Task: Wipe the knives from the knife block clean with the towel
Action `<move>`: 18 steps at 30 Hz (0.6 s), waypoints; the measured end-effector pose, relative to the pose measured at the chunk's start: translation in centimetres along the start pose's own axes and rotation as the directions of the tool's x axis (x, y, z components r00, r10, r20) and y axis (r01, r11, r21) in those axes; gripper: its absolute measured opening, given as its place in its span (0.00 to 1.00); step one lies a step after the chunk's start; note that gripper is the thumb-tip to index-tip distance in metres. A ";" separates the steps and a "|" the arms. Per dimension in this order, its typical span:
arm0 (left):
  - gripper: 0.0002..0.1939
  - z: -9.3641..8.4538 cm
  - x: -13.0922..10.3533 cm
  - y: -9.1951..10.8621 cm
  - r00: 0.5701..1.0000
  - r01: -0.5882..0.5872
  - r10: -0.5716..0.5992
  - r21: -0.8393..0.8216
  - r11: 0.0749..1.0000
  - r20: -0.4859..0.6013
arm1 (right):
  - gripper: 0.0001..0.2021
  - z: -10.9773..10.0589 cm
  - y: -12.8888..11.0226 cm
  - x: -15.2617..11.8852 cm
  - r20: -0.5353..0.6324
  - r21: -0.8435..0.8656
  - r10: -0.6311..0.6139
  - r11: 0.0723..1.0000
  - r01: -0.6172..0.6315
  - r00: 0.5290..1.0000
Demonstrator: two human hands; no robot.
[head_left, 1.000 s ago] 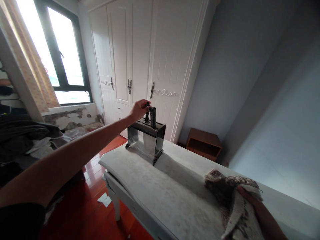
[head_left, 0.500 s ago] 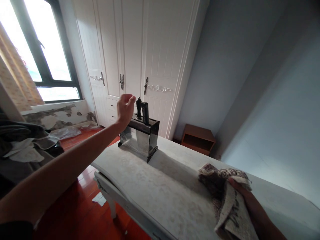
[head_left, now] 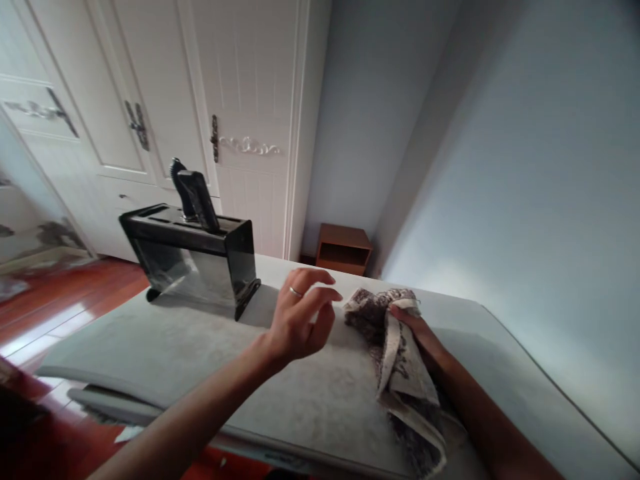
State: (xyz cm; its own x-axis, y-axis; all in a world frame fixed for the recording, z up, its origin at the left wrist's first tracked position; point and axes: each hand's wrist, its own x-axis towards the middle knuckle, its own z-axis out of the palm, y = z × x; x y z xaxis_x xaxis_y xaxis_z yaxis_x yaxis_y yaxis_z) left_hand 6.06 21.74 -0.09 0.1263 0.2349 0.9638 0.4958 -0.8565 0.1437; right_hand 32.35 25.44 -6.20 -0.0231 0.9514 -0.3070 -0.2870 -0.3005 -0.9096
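Above the middle of the white table [head_left: 320,393] is my left hand [head_left: 303,317], its fingers curved and apart with nothing between them. It wears a ring and is a short way left of the cloth. My right hand [head_left: 413,323] grips a bunched brown-and-white patterned cloth [head_left: 400,373], whose lower end hangs down toward the table's front. Left of both hands stands a knife block [head_left: 193,267] with a black frame and clear sides. Two black handles [head_left: 197,200] stick up out of its top slots.
Behind the table rises a white wardrobe [head_left: 250,80] with dark ornate handles. A brown open-fronted nightstand [head_left: 345,243] stands in the corner by the pale blue wall [head_left: 500,167]. Red wooden floor [head_left: 113,283] shows at the left.
My left hand has come away from beside the knife block's handles, moving right toward the cloth, and its fingers have spread. The view has turned right. My right hand still holds the cloth.
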 end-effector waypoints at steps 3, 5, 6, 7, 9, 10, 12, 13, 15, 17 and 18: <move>0.10 3.5 -2.3 -0.4 0.961 0.034 -0.009 -0.088 0.996 0.278 | 0.18 -0.8 0.1 0.4 0.004 -0.070 -0.002 0.998 0.002 1.000; 0.10 5.4 -3.7 -1.1 0.923 0.085 -0.033 -0.119 0.989 0.384 | 0.20 -1.0 0.0 0.6 0.022 -0.098 -0.034 0.995 0.036 0.999; 0.10 6.2 -4.3 -1.4 0.904 0.119 -0.056 -0.124 0.985 0.423 | 0.21 -1.0 0.0 0.7 0.031 -0.110 -0.050 0.992 0.053 0.998; 0.10 6.8 -4.9 -1.7 0.883 0.156 -0.083 -0.122 0.980 0.462 | 0.22 -1.0 -0.1 0.8 0.036 -0.121 -0.064 0.990 0.068 0.997; 0.13 7.6 -5.9 -2.1 0.825 0.235 -0.146 -0.096 0.967 0.547 | 0.22 -1.0 -0.2 1.1 0.037 -0.146 -0.092 0.985 0.097 0.995; 0.15 7.9 -6.3 -2.2 0.791 0.272 -0.177 -0.078 0.959 0.585 | 0.22 -1.0 -0.2 1.2 0.038 -0.163 -0.107 0.980 0.112 0.993; 0.21 8.2 -6.9 -2.4 0.735 0.336 -0.229 -0.049 0.941 0.638 | 0.21 -1.1 -0.2 1.4 0.040 -0.203 -0.135 0.969 0.140 0.990; 0.24 8.3 -7.0 -2.5 0.719 0.364 -0.254 -0.039 0.930 0.647 | 0.21 -1.1 -0.1 1.5 0.038 -0.223 -0.143 0.963 0.148 0.989; 0.29 8.3 -7.3 -2.8 0.707 0.414 -0.305 -0.024 0.910 0.638 | 0.21 -1.2 -0.1 1.4 0.035 -0.243 -0.146 0.958 0.150 0.989; 0.34 8.3 -7.4 -3.1 0.696 0.459 -0.350 -0.013 0.889 0.627 | 0.21 -1.0 -0.2 1.0 0.029 -0.227 -0.140 0.963 0.143 0.990; 0.35 8.3 -7.4 -3.3 0.686 0.478 -0.364 -0.013 0.878 0.630 | 0.21 -0.9 -0.2 0.8 0.032 -0.206 -0.133 0.969 0.137 0.991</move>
State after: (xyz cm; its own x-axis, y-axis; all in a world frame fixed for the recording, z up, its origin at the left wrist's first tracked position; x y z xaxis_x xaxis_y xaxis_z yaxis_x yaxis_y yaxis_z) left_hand 10.59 26.65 -9.53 0.4470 0.7627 0.4673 0.4846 -0.6456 0.5902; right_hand 33.28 26.22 -6.52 -0.0152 0.9846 -0.1739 -0.0838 -0.1745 -0.9811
